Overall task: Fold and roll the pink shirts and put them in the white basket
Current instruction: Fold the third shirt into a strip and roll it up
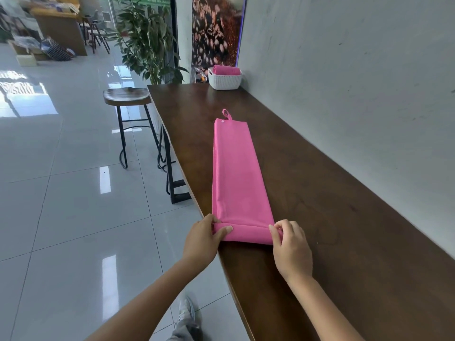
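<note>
A pink shirt (236, 173) lies folded into a long narrow strip along the dark wooden counter (320, 205), a small loop at its far end. Its near end is turned over into a short roll. My left hand (204, 238) grips the roll's left end, thumb on top. My right hand (291, 247) pinches the roll's right end. Far down the counter stands the white basket (225, 81) against the wall, with a rolled pink shirt (226, 70) inside it.
The grey wall (357, 82) runs along the counter's right side. A wooden bar stool (128, 97) stands left of the counter on the glossy tiled floor. A leafy plant (150, 40) rises behind the counter's far end.
</note>
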Motion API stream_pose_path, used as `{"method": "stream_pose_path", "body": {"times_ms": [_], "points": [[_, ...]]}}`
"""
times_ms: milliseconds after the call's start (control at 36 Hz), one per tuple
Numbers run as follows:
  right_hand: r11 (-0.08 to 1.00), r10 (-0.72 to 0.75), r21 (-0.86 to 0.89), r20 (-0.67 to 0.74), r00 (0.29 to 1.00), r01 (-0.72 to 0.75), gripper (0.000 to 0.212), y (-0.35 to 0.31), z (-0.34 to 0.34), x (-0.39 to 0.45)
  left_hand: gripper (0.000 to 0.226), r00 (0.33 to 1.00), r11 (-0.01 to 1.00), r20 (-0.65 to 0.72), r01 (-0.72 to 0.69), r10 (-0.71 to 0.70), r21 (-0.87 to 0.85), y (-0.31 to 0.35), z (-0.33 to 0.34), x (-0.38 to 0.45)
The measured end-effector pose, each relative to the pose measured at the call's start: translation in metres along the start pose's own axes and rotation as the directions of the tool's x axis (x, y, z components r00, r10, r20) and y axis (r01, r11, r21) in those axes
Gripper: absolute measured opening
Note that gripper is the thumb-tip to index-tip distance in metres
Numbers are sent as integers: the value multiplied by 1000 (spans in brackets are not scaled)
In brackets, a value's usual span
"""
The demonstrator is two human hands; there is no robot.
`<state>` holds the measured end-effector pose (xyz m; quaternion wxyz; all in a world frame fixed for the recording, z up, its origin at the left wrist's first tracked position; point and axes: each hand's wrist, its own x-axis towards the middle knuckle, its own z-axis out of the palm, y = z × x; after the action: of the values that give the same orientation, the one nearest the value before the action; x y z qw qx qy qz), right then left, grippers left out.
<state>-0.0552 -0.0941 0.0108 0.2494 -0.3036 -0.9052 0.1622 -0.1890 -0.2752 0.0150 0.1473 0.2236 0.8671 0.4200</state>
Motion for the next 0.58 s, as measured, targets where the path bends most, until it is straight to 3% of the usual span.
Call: {"method": "stream_pose_path", "body": {"times_ms": [222, 306, 472, 583], "points": [[994, -97, 56, 126, 987, 91, 63, 15, -9, -30, 43, 986, 984, 69, 156, -150, -87, -4, -12, -1], [993, -107, 66, 153, 982, 98, 67, 19, -12, -42, 47, 974, 971, 121, 204, -189, -127, -9, -13, -9], [984, -104, 165, 205, 973, 70, 45, 23, -20, -53, 53, 970, 962, 157, 211, -185, -171, -17, -13, -24], [973, -63, 230, 288, 956, -6, 29, 19, -28, -48, 41, 993, 993, 47, 108, -106, -55, -11, -12, -35]]}}
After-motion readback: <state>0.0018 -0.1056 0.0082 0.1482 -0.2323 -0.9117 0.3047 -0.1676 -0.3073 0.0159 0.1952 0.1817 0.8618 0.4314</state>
